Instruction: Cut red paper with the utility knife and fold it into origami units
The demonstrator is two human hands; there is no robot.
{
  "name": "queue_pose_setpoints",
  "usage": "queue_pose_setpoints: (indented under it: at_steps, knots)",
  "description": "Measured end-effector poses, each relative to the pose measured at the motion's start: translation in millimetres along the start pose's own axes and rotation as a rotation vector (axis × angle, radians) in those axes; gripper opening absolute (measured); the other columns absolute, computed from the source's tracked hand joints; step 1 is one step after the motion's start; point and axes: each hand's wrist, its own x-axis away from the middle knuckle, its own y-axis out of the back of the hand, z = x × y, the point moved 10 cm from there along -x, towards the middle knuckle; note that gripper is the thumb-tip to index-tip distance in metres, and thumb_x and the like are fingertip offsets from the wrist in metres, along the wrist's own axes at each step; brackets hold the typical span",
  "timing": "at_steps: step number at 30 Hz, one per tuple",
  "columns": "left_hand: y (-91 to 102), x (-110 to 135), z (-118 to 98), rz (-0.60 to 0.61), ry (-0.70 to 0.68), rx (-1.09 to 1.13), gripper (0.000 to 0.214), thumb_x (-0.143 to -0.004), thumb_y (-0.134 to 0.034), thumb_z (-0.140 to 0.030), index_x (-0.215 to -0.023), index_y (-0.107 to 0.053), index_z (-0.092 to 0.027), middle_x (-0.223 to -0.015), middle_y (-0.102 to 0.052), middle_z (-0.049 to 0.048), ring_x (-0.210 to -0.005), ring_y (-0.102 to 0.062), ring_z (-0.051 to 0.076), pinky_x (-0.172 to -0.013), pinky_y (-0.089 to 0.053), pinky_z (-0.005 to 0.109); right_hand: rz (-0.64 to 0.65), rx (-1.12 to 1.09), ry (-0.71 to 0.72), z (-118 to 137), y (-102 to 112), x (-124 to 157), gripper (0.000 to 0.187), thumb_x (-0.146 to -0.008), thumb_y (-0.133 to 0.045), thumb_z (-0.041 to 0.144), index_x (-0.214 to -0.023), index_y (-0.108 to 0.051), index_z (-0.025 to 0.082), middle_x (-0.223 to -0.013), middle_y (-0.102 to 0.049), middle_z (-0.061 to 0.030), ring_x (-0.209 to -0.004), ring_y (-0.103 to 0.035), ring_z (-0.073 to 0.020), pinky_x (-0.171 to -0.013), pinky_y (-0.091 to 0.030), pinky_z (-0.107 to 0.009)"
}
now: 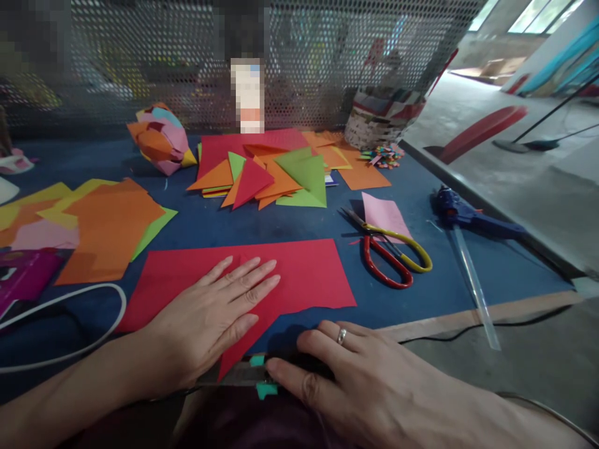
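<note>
A sheet of red paper [311, 271] lies on the blue tabletop, with one pointed flap slanting down past the table's front edge. My left hand [219, 305] rests flat on this paper, fingers stretched out. At the front edge my right hand [341, 374], wearing a ring, has its fingers curled under; what they hold, if anything, is hidden. Beside its index finger, teal tape [266, 390] sticks to the edge. Scissors [388, 255] with one red and one yellow handle lie to the right, partly over a pink paper piece [384, 215].
Cut orange, green and red papers [299, 178] are piled at the back. More coloured sheets [107, 218] lie left, near a white cable [122, 305]. A paper ball [161, 140], a woven basket [374, 118] and a blue glue gun [477, 218] with a clear stick stand or lie around.
</note>
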Motion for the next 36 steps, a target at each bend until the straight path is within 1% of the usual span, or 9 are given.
queue_pose_setpoints:
  at_steps: [5,10,12,14,19,23,28,33,36]
  knots:
    - [1.1,-1.6,1.0,0.007,0.009,0.004,0.062,-0.106,-0.029,-0.027,-0.163,-0.004,-0.030,-0.172,-0.020,-0.0041,-0.159,-0.017,0.011,-0.129,-0.011,0.034,-0.087,-0.018,0.026,8.1,16.9,-2.1,0.034,-0.109,-0.044,0.020,-0.139,-0.059,0.022,-0.109,-0.071,-0.0069,-0.088,-0.067,-0.0164,-0.076,-0.055,-0.029]
    - [0.5,-0.8,3.8,0.016,0.026,0.016,0.062,-0.107,-0.030,-0.030,-0.162,-0.001,-0.034,-0.168,-0.028,-0.0036,-0.156,-0.028,0.015,-0.126,-0.028,0.041,-0.188,-0.019,-0.079,3.4,30.2,23.2,0.032,-0.109,-0.044,0.024,-0.133,-0.065,0.029,-0.108,-0.073,-0.0036,-0.086,-0.069,-0.0154,-0.071,-0.056,-0.026]
    - [0.8,0.0,4.3,0.006,0.039,0.038,0.063,-0.107,-0.030,-0.030,-0.161,0.000,-0.037,-0.167,-0.029,-0.0057,-0.155,-0.031,0.014,-0.125,-0.031,0.041,-0.267,0.037,-0.187,-10.7,36.4,42.3,0.038,-0.110,-0.037,0.022,-0.137,-0.063,0.030,-0.109,-0.073,-0.0036,-0.086,-0.069,-0.0165,-0.070,-0.057,-0.028]
    - [2.8,0.4,6.2,-0.013,0.072,0.050,0.065,-0.106,-0.035,-0.035,-0.161,-0.001,-0.039,-0.167,-0.030,-0.0060,-0.153,-0.033,0.015,-0.124,-0.033,0.040,-0.300,0.124,-0.279,-28.0,37.7,59.8,0.043,-0.109,-0.035,0.021,-0.147,-0.055,0.024,-0.117,-0.070,-0.0092,-0.098,-0.070,-0.0185,-0.075,-0.059,-0.027]
    - [16.9,9.4,26.1,-0.127,0.307,0.014,0.087,-0.097,-0.050,-0.063,-0.164,-0.009,-0.025,-0.163,-0.040,0.0089,-0.148,-0.045,0.027,-0.115,-0.047,0.044,-0.456,0.450,-0.582,-80.0,47.6,89.7,0.044,-0.109,-0.035,0.026,-0.149,-0.049,0.014,-0.114,-0.065,-0.0162,-0.095,-0.069,-0.0284,-0.078,-0.062,-0.042]
    - [20.0,26.5,38.2,-0.191,0.436,-0.007,0.094,-0.090,-0.052,-0.075,-0.163,-0.022,-0.023,-0.153,-0.055,0.0132,-0.132,-0.062,0.032,-0.101,-0.057,0.045,-0.509,0.504,-0.653,-100.4,41.8,85.1,0.044,-0.108,-0.038,0.026,-0.148,-0.046,0.008,-0.114,-0.065,-0.0184,-0.097,-0.068,-0.0316,-0.078,-0.061,-0.045]
    - [19.6,45.5,38.1,-0.258,0.485,-0.054,0.101,-0.083,-0.051,-0.084,-0.161,-0.025,-0.025,-0.146,-0.061,0.0136,-0.125,-0.066,0.033,-0.094,-0.059,0.045,-0.500,0.512,-0.645,-108.1,31.1,64.9,0.045,-0.107,-0.043,0.023,-0.148,-0.046,0.005,-0.117,-0.065,-0.0213,-0.106,-0.066,-0.0341,-0.079,-0.060,-0.045]
    - [19.6,53.7,30.7,-0.282,0.507,-0.080,0.095,-0.089,-0.050,-0.076,-0.163,-0.016,-0.027,-0.142,-0.064,0.0129,-0.119,-0.070,0.031,-0.088,-0.059,0.041,-0.596,0.596,-0.692,-88.0,46.7,49.2,0.029,-0.104,-0.048,0.022,-0.126,-0.061,0.011,-0.118,-0.065,-0.0204,-0.102,-0.064,-0.0371,-0.081,-0.053,-0.053]
    - [22.6,53.2,26.0,-0.329,0.544,-0.122,0.091,-0.092,-0.043,-0.076,-0.163,-0.014,-0.027,-0.138,-0.067,0.0141,-0.114,-0.072,0.032,-0.086,-0.060,0.045,-0.546,0.280,-0.574,-67.8,41.8,17.9,0.012,-0.103,-0.055,0.027,-0.105,-0.064,0.020,-0.106,-0.068,-0.0104,-0.094,-0.064,-0.0284,-0.083,-0.051,-0.047]
